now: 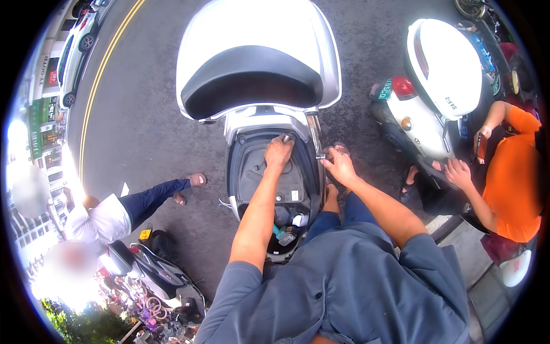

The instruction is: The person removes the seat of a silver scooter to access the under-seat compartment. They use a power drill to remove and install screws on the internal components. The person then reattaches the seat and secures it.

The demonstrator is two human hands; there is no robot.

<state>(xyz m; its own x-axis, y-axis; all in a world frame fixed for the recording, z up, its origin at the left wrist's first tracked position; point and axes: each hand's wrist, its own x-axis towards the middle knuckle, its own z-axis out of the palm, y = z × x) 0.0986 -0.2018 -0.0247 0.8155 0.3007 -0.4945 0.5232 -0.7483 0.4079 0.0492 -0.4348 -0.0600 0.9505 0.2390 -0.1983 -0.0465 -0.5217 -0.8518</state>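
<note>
A scooter's open under-seat area [269, 172] lies in front of me, its black inner cover exposed. My left hand [278, 153] is closed at the far part of this cover, around a small silver metal piece [286, 138] whose kind I cannot make out. Just right of the scooter body, my right hand [340, 167] pinches the near end of a slim silver metal bar [320, 156] by the side rail. Behind both hands rises a large white top case [258, 26] with a black backrest pad [252, 80].
A teal-handled item [281, 234] lies in the near storage well. Right stands a white scooter [424, 123] with its own top case, beside a person in orange [510, 183]. At left are another person [109, 221] and a parked scooter [154, 266]. Road [149, 109] surrounds the scooter.
</note>
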